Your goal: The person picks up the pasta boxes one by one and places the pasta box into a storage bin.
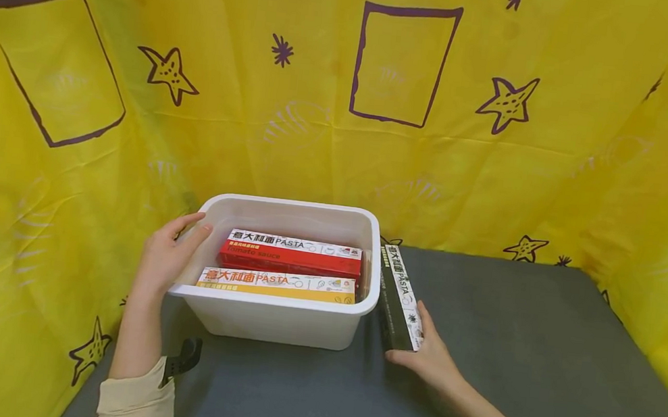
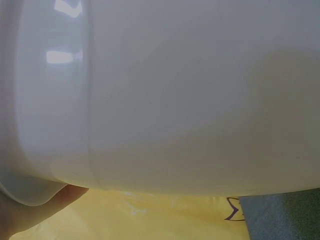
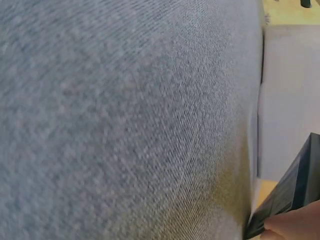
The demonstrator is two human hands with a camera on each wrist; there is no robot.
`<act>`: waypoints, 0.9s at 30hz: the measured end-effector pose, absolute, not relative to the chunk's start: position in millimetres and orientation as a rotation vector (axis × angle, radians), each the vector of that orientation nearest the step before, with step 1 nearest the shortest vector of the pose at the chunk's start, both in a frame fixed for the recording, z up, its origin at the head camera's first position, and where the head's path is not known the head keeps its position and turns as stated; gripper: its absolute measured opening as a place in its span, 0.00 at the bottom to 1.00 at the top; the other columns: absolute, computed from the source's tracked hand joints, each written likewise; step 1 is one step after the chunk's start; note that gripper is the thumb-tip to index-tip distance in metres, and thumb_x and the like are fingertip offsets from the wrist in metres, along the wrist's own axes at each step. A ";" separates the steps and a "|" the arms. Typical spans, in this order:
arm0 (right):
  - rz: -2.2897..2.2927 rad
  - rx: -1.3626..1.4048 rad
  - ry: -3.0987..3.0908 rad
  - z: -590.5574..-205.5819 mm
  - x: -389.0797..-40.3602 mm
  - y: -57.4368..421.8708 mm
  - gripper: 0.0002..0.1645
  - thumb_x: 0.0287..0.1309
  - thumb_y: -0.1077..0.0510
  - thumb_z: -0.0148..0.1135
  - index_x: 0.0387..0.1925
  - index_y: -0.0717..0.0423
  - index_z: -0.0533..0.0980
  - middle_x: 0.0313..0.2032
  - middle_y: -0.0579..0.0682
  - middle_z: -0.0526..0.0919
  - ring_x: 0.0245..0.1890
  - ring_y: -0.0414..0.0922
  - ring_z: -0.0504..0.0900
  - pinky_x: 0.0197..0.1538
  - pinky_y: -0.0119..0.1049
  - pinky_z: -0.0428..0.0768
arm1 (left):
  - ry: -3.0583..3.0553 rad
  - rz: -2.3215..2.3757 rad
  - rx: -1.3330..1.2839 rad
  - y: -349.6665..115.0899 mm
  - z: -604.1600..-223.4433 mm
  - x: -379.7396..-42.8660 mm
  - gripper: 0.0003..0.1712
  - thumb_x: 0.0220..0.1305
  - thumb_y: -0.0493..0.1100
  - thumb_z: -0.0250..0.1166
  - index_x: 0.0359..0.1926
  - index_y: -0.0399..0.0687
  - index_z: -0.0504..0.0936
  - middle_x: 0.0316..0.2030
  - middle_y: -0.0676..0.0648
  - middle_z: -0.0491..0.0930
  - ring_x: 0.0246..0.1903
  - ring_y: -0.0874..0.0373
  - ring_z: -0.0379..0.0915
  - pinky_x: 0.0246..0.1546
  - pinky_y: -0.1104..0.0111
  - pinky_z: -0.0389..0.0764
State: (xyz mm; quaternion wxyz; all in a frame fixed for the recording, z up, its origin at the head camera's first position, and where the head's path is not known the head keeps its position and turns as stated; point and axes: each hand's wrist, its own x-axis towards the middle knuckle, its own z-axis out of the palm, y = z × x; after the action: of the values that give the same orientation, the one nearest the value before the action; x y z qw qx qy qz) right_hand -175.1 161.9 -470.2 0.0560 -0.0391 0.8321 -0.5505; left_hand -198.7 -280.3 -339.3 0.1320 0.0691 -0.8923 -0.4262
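A white plastic bin [image 1: 281, 325] stands on the grey surface. Inside it lie a red pasta box [image 1: 292, 256] printed "Tomato sauce" and, nearer me, a yellow-and-white pasta box [image 1: 277, 285]. My left hand [image 1: 167, 255] grips the bin's left rim. From the left wrist, the bin's outer wall [image 2: 190, 90] fills most of the view, with part of the hand below the rim. My right hand [image 1: 431, 355] holds a black-and-white pasta box [image 1: 400, 300] by its near end, beside the bin's right wall. The right wrist view shows the dark box [image 3: 287, 187] and a finger on it.
The grey tabletop [image 1: 528, 338] extends to the right and in front of the bin. A yellow cloth [image 1: 315, 152] with purple drawings hangs behind and along both sides. A black strap [image 1: 184, 356] is at the left wrist.
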 end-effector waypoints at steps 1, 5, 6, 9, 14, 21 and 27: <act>-1.675 -0.120 2.523 -470.0 -175.3 162.9 0.72 0.36 0.58 0.78 0.76 0.58 0.42 0.68 0.65 0.59 0.57 0.53 0.68 0.60 0.44 0.65 | -2.590 -1.238 0.201 -280.2 -339.2 -198.5 0.39 0.67 0.66 0.54 0.70 0.50 0.68 0.68 0.35 0.63 0.65 0.35 0.57 0.60 0.37 0.59; -1.675 -0.134 2.534 -468.0 -175.0 167.3 0.71 0.37 0.57 0.77 0.76 0.61 0.42 0.68 0.66 0.60 0.56 0.53 0.69 0.59 0.42 0.66 | -2.592 -1.243 0.204 -279.8 -338.9 -198.4 0.39 0.67 0.66 0.54 0.70 0.49 0.68 0.69 0.35 0.62 0.66 0.35 0.57 0.60 0.36 0.59; -1.680 -0.134 2.531 -466.9 -174.8 168.3 0.70 0.37 0.58 0.77 0.76 0.61 0.42 0.68 0.66 0.60 0.56 0.53 0.68 0.59 0.42 0.66 | -2.593 -1.245 0.206 -279.8 -339.0 -198.4 0.39 0.67 0.66 0.54 0.70 0.49 0.68 0.69 0.35 0.62 0.66 0.35 0.57 0.60 0.36 0.59; -1.684 -0.132 2.533 -462.2 -173.7 171.3 0.69 0.38 0.57 0.76 0.75 0.62 0.42 0.69 0.66 0.59 0.59 0.54 0.67 0.62 0.44 0.63 | -2.598 -1.244 0.211 -279.9 -339.0 -198.6 0.39 0.67 0.66 0.54 0.70 0.50 0.68 0.69 0.35 0.62 0.66 0.35 0.57 0.60 0.36 0.58; -1.661 -0.109 2.544 -453.5 -170.8 177.1 0.68 0.40 0.56 0.75 0.76 0.62 0.42 0.71 0.66 0.57 0.62 0.55 0.65 0.64 0.49 0.61 | -2.601 -1.246 0.216 -280.0 -339.0 -199.4 0.39 0.66 0.67 0.54 0.70 0.50 0.67 0.69 0.35 0.62 0.66 0.35 0.56 0.60 0.35 0.58; -1.640 -0.076 2.549 -445.2 -168.0 186.6 0.66 0.42 0.56 0.74 0.77 0.56 0.43 0.70 0.64 0.59 0.59 0.54 0.67 0.59 0.45 0.66 | -2.595 -1.253 0.205 -280.7 -340.2 -200.7 0.39 0.67 0.66 0.54 0.70 0.50 0.68 0.69 0.35 0.62 0.66 0.35 0.57 0.60 0.35 0.58; -1.692 -0.094 2.524 -436.3 -167.6 193.2 0.64 0.45 0.57 0.73 0.77 0.53 0.44 0.70 0.63 0.57 0.60 0.55 0.66 0.58 0.45 0.66 | -2.589 -1.248 0.206 -280.6 -340.3 -200.2 0.39 0.67 0.66 0.54 0.70 0.50 0.68 0.68 0.35 0.63 0.65 0.35 0.58 0.60 0.36 0.59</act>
State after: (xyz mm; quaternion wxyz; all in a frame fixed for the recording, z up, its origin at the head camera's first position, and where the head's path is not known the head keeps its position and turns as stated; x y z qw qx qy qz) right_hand -167.6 193.2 -436.3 0.0509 -0.0308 0.8292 -0.5558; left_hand -200.2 -280.6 -340.3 0.1296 0.0709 -0.8909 -0.4294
